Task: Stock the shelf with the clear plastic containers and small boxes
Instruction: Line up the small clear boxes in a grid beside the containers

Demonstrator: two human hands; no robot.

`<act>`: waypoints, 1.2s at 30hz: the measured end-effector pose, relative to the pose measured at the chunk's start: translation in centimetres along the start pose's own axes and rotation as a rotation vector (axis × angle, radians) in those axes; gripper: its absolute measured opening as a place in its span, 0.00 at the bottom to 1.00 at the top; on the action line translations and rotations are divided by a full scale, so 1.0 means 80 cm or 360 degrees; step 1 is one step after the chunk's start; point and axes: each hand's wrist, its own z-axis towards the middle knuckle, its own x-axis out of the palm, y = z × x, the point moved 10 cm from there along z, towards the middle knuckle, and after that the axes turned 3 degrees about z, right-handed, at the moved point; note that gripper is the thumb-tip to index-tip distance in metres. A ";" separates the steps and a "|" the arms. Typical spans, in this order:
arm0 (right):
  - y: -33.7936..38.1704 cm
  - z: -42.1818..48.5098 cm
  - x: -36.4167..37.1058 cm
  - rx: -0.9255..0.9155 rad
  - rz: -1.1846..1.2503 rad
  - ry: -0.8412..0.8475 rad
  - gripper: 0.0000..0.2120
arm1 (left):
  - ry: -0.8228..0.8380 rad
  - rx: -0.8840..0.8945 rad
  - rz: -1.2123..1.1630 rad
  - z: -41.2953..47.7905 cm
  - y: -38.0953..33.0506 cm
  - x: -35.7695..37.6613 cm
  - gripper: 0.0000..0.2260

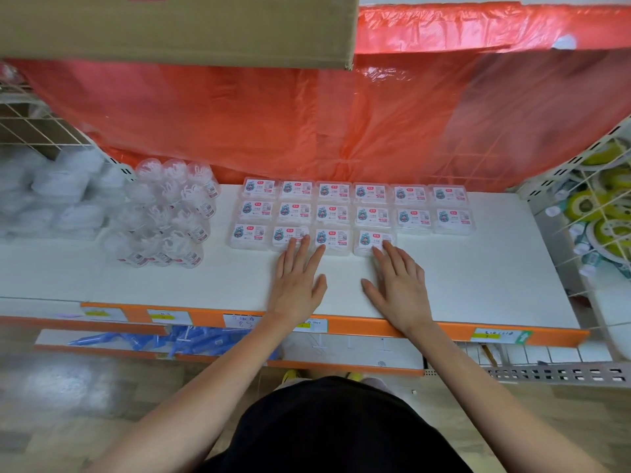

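Sixteen small boxes (351,213) with printed labels lie flat in three rows on the white shelf (478,274), in the middle of the frame. The back two rows have six each and the front row has four, starting from the left. The left hand (297,278) lies palm down on the shelf with its fingers straight. Its fingertips touch the second and third boxes of the front row, and it grips nothing. The right hand (397,285) is also flat and spread, fingertips resting on the fourth front box, likewise gripping nothing.

Just left of the boxes, a pile of clear plastic containers (170,213), round and lying on their sides, sits on the same surface. Further left are blurred white bagged goods (51,199) below a wire grid (34,128).

An orange edge strip (375,327) runs along the shelf front and carries several price labels (498,336). Behind the shelf, a translucent red plastic sheet (375,114) covers the back across most of the upper frame. A cardboard box (177,29) juts in at the upper left.

At the right edge, a wire rack (580,179) holds yellow-green round items (601,206). Below the strip, a lower shelf shows blue packaged items (205,337) at lower left. A wood-look floor (68,387) lies beneath.
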 end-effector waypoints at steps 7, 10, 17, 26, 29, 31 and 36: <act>0.004 0.002 0.009 -0.0052 -0.0016 0.0095 0.37 | 0.0027 -0.0002 0.0029 0.000 -0.001 0.000 0.28; 0.004 0.001 0.009 -0.0047 -0.0009 0.0118 0.37 | 0.0030 -0.0013 0.0051 0.000 -0.001 0.000 0.28; 0.014 -0.002 -0.004 -0.0140 0.0069 0.0050 0.33 | 0.0059 -0.0020 0.0080 -0.001 -0.004 -0.006 0.29; 0.107 0.007 -0.011 -0.0374 0.0309 0.0046 0.27 | -0.0128 -0.0327 0.0033 -0.050 0.042 -0.079 0.31; 0.183 0.014 0.003 -0.0533 0.0343 0.0133 0.27 | -0.0277 -0.0468 0.0073 -0.084 0.086 -0.118 0.30; 0.233 0.017 0.008 -0.0616 0.0340 0.0154 0.27 | -0.0355 -0.0561 0.0115 -0.111 0.122 -0.140 0.30; 0.348 0.014 0.013 -0.0757 0.0352 0.0173 0.28 | -0.0495 -0.0750 0.0099 -0.181 0.212 -0.182 0.30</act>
